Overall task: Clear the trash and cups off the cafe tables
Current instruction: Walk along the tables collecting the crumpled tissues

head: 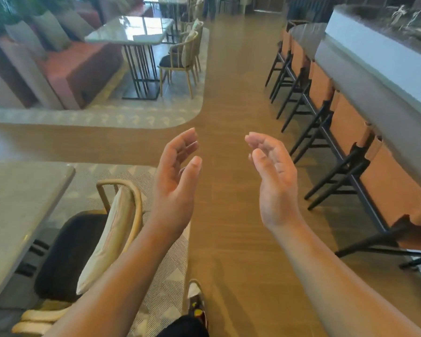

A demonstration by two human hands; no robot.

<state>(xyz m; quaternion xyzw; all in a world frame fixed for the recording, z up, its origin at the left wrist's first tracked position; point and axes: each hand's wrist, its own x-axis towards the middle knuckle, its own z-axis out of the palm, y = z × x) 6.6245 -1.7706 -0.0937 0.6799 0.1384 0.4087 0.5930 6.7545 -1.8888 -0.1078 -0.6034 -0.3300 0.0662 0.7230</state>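
My left hand point(178, 176) and my right hand point(275, 178) are raised in front of me over the wooden aisle floor, palms turned toward each other, fingers loosely curved. Neither hand holds anything. A grey cafe table point(17, 210) fills the lower left, its visible top bare. A second, glossy cafe table point(129, 30) stands at the far left beside a red bench. No cups or trash show on either table.
A wooden chair with a cushion point(112, 229) sits beside the near table, another chair point(182, 57) by the far table. A row of orange-backed bar stools point(345, 122) lines the long grey counter point(374, 69) on the right. The wooden aisle point(231, 93) runs ahead between them.
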